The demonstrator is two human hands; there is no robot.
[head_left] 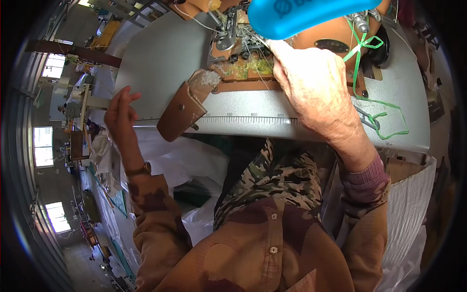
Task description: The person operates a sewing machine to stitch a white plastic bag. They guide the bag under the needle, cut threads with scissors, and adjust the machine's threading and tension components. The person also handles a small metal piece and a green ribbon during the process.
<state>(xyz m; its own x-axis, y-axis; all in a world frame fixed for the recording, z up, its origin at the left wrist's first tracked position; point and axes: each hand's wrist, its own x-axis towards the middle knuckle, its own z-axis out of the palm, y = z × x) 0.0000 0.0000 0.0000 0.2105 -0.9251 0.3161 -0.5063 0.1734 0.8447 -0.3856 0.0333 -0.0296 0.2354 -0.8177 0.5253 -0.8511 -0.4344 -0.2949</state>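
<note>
An orange-brown sewing machine (311,41) stands on the grey table, its mechanism (238,46) exposed and covered with lint and loose threads. My right hand (316,78) reaches in from the right. Its thumb and forefinger are pinched together beside the mechanism, near some thin, pale strands; what lies between the fingertips is too small to make out. A hinged brown cover (182,109) hangs swung out toward me, with grey lint on its inner face. My left hand (122,114) hovers off the table's left edge, holding nothing, its fingers loosely bent and partly apart.
A green ribbon (359,48) is tied on the machine and runs down to a small metal tool (367,119) on the table. A printed ruler (243,119) follows the table's front edge. A bright blue rounded shape (301,17) covers part of the machine. White sheeting (194,160) hangs below.
</note>
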